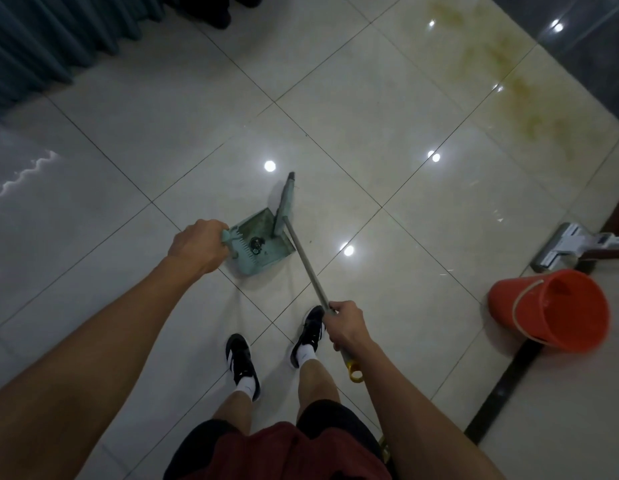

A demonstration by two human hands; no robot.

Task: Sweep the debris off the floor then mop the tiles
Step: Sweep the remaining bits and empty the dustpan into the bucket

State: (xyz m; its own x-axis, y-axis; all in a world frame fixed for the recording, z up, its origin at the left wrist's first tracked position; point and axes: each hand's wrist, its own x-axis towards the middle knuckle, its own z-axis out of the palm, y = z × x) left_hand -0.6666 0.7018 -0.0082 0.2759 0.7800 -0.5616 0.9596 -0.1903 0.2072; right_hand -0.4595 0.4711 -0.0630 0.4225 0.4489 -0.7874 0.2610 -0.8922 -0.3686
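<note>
A pale green dustpan (266,252) sits on the glossy cream tiles in front of my feet, with a small dark clump of debris (257,244) inside it. My left hand (197,249) grips the dustpan's handle at its left end. My right hand (346,325) grips the metal pole of a broom (306,263), whose green head (285,202) stands at the dustpan's far right edge. The pole's yellow end cap (355,370) sticks out below my wrist.
An orange bucket (557,311) stands at the right, with a white flat mop head (562,249) on the floor just behind it. Yellowish stains (516,84) mark the far right tiles. Teal curtains (58,39) hang at the upper left. A dark floor strip (502,393) runs along the right.
</note>
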